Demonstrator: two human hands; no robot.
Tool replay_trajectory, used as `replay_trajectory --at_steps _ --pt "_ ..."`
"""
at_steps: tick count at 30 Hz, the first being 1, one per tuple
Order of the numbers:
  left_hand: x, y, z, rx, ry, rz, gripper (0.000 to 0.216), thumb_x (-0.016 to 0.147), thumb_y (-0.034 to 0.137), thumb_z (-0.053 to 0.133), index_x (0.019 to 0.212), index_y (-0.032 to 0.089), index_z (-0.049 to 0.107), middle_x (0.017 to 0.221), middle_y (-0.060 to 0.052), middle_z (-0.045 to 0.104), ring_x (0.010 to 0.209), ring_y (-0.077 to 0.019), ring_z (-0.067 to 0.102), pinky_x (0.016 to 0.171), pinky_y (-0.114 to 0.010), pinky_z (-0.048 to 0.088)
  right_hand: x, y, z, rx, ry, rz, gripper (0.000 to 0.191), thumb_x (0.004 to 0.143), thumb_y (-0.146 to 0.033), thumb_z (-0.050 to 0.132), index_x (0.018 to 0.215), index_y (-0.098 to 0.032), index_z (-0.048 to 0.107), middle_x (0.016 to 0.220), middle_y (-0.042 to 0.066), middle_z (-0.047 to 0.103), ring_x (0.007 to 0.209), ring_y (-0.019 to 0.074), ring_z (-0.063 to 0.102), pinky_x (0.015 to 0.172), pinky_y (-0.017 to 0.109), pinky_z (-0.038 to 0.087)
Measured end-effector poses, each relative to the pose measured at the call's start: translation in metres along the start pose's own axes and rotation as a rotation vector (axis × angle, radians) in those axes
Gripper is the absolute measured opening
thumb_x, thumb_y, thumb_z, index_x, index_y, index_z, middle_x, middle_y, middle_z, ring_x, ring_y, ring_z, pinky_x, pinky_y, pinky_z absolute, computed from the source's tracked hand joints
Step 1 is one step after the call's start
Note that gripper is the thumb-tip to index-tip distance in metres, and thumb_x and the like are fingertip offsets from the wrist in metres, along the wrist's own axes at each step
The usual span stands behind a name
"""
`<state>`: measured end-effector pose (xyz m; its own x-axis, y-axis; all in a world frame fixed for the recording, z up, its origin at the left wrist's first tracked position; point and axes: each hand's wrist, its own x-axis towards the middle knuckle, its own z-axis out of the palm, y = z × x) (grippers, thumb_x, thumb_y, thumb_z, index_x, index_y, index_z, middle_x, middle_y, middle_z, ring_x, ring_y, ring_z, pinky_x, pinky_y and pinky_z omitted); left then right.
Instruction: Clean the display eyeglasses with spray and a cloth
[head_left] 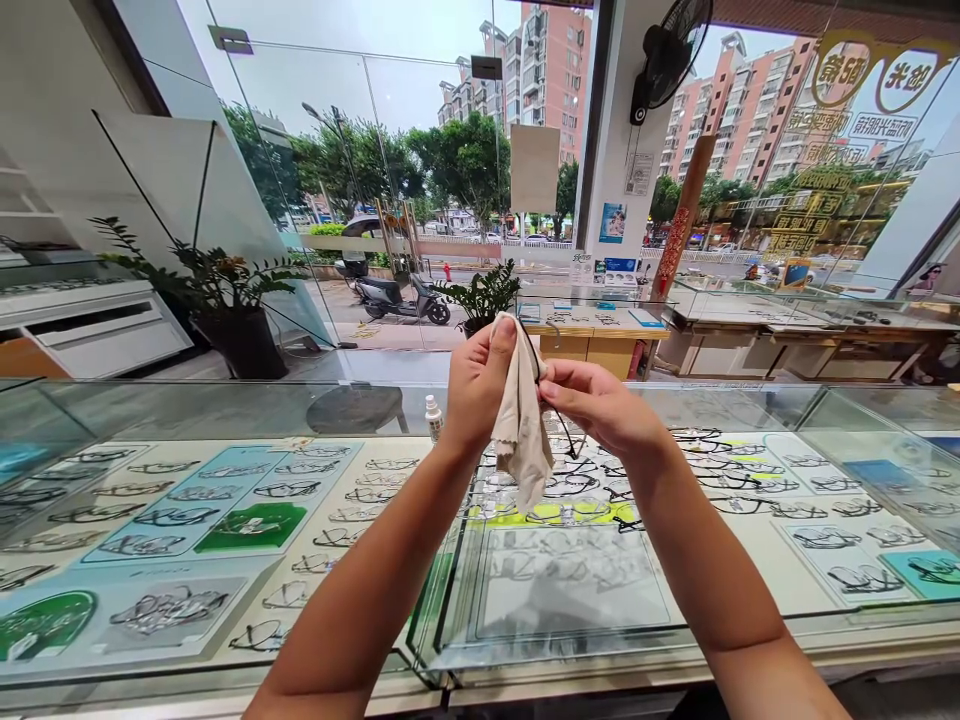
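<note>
Both my hands are raised above a glass display counter (225,400). My left hand (480,385) pinches a beige cleaning cloth (523,440) that hangs down between the hands. My right hand (600,405) is closed on a pair of thin black-framed glasses (559,425), mostly hidden by the cloth and fingers; one temple arm dangles below. The cloth wraps over part of the glasses.
Under the counter glass lie several rows of eyeglass frames (180,515) on trays. A small white bottle (433,418) stands on the counter left of my hands. Potted plants (225,300), more display cases (750,320), a wall fan (671,50) and shop windows are beyond.
</note>
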<state>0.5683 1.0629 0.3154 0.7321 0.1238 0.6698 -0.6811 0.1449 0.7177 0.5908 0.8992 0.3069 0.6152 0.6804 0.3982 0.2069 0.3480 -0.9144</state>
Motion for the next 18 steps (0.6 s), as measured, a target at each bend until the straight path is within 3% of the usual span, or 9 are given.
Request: replay_trajectory --at_steps 3,9,13,16,18 --pt "0.006 -0.004 -0.009 0.047 0.013 -0.019 0.062 0.089 0.078 0.076 0.071 0.021 0.06 0.062 -0.001 0.06 0.051 -0.0131 0.05 0.046 -0.026 0.039 -0.001 -0.004 -0.005 -0.027 0.029 -0.026 0.034 0.086 -0.05 0.09 0.085 -0.022 0.071 0.09 0.001 0.066 0.085 0.0155 0.056 0.085 0.029 0.048" --pt "0.024 -0.007 -0.036 0.064 0.19 0.046 0.046 0.094 0.066 0.076 0.086 0.022 0.068 0.071 0.0 0.06 0.058 -0.0123 0.052 0.051 -0.023 0.042 -0.006 -0.017 -0.018 -0.046 0.151 -0.054 0.028 0.086 -0.045 0.089 0.087 -0.024 0.071 0.103 0.003 0.065 0.093 0.0175 0.057 0.089 0.031 0.049" --pt "0.028 -0.001 -0.041 0.038 0.142 -0.053 0.017 0.092 0.038 0.075 0.099 0.024 0.07 0.07 0.003 0.053 0.053 -0.0107 0.045 0.046 -0.022 0.036 -0.008 -0.022 -0.024 -0.054 0.197 -0.049 0.026 0.086 -0.045 0.088 0.094 -0.024 0.075 0.124 0.007 0.068 0.102 0.0195 0.06 0.094 0.034 0.053" --pt "0.024 0.004 -0.036 0.05 0.111 -0.026 0.011 0.087 0.03 0.075 0.091 0.024 0.066 0.064 0.005 0.045 0.049 -0.0099 0.037 0.044 -0.022 0.029 -0.009 -0.022 -0.025 -0.046 0.194 -0.053 0.024 0.087 -0.044 0.088 0.09 -0.024 0.073 0.12 0.007 0.07 0.111 0.0215 0.063 0.096 0.035 0.054" --pt "0.021 0.006 -0.032 0.069 0.094 0.018 0.017 0.085 0.033 0.079 0.083 0.022 0.066 0.062 0.004 0.047 0.05 -0.0095 0.037 0.045 -0.022 0.026 -0.009 -0.023 -0.025 -0.05 0.184 -0.058 0.024 0.088 -0.043 0.087 0.088 -0.024 0.072 0.113 0.007 0.07 0.113 0.0221 0.064 0.097 0.035 0.053"
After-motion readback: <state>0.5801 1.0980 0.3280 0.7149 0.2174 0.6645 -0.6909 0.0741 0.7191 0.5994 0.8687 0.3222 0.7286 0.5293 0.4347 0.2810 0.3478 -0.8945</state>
